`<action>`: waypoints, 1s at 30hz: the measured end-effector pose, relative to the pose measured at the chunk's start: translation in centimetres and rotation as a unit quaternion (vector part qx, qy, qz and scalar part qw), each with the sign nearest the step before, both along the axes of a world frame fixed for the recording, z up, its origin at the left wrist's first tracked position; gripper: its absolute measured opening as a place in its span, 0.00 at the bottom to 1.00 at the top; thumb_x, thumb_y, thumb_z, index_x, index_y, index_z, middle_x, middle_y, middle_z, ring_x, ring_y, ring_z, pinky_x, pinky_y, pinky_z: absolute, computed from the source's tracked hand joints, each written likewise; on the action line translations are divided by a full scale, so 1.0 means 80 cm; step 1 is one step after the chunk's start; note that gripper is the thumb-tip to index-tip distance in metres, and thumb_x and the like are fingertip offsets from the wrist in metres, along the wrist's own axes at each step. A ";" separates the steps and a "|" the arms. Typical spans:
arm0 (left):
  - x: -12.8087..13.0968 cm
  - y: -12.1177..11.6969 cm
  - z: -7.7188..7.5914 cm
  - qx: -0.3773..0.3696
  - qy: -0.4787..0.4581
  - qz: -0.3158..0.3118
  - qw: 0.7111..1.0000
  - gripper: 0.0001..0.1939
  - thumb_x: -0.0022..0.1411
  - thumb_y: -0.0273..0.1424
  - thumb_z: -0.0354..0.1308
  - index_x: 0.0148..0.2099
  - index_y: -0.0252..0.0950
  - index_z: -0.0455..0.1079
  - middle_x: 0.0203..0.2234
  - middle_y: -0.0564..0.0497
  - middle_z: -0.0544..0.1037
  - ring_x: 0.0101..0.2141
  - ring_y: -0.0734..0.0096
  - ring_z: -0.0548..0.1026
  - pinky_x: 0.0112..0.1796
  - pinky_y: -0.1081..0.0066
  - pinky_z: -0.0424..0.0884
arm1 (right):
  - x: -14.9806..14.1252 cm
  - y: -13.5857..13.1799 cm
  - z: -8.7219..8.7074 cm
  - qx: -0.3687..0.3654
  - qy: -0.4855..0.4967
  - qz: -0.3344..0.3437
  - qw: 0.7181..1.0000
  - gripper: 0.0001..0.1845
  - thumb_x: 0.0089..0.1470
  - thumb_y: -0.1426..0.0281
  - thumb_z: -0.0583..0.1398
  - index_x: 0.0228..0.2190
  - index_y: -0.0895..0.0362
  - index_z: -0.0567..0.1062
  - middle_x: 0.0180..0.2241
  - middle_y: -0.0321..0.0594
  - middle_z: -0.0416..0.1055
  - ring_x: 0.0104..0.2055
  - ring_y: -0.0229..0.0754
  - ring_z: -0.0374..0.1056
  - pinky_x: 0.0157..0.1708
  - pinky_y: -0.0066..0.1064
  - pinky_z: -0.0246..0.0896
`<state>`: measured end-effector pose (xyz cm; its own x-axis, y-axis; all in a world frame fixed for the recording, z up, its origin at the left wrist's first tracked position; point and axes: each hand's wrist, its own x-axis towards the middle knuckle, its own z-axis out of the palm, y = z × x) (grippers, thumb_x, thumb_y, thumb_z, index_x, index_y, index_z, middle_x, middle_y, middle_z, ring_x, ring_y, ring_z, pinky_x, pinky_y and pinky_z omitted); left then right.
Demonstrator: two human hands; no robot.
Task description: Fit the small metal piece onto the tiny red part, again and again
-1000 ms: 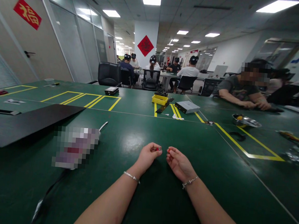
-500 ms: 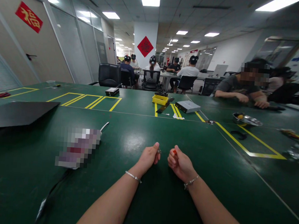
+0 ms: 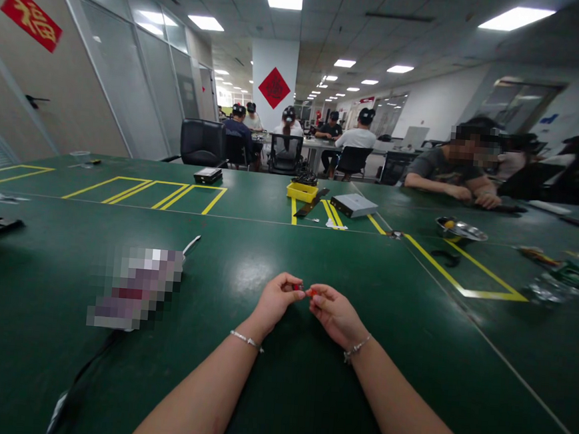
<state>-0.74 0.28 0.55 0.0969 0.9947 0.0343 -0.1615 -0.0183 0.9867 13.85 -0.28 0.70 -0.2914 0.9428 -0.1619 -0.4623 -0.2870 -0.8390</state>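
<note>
Purple and white, a blurred pack (image 3: 138, 289) lies on the green table (image 3: 216, 385), well left of both hands, so it is out of the way of the work. The left hand (image 3: 273, 301) comes next, thumb and fingertips closed on a small red bit (image 3: 297, 287). That grip looks best used as the fixed side: wrist low, pinch firm but light, the inner end of the bit left free.

Just beside it, between the hands and above the table, is a small orange bit (image 3: 312, 292). Whether the two bits touch, I cannot tell; lining up their ends by eye before any pressure would be wise, since a skewed push could make one slip.

The right hand (image 3: 336, 314) pinches the orange bit between thumb and fingers, and suits the fine adjusting: small turns, made with the fingertips rather than the arm. Working low over bare table would make a dropped bit easy to find. Farther right, the metal bowl (image 3: 471, 233) sits well apart from the hands.
</note>
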 end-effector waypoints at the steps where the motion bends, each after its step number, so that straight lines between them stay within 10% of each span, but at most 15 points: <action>1: 0.000 0.000 -0.001 0.003 -0.008 -0.007 1.000 0.12 0.41 0.25 0.59 0.33 0.34 0.65 0.19 0.58 0.66 0.22 0.82 0.63 0.25 0.79 0.58 | 0.000 0.000 -0.001 -0.004 0.000 -0.004 1.000 0.13 0.32 0.75 0.64 0.27 0.58 0.71 0.27 0.34 0.69 0.25 0.30 0.63 0.29 0.24 0.58; 17: 0.001 0.002 -0.003 0.013 0.094 -0.030 0.995 0.21 0.55 0.45 0.42 0.25 0.32 0.64 0.11 0.58 0.61 0.14 0.81 0.58 0.18 0.77 0.54 | -0.003 0.001 -0.001 0.005 -0.015 0.006 1.000 0.10 0.40 0.68 0.61 0.28 0.59 0.71 0.26 0.36 0.68 0.25 0.30 0.62 0.28 0.24 0.57; 30: 0.007 0.003 -0.009 0.085 0.141 0.020 0.986 0.10 0.42 0.22 0.57 0.31 0.35 0.66 0.22 0.57 0.67 0.24 0.80 0.64 0.28 0.77 0.60 | -0.007 0.002 -0.001 -0.008 -0.012 -0.066 0.998 0.10 0.39 0.65 0.61 0.25 0.58 0.70 0.22 0.33 0.66 0.24 0.29 0.61 0.25 0.23 0.58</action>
<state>-0.17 0.53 -0.19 0.0876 0.9802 0.1777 0.1232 -0.1877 0.9745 13.28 -0.13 0.61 -0.1601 0.9699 -0.1833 -0.4769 -0.2386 -0.8459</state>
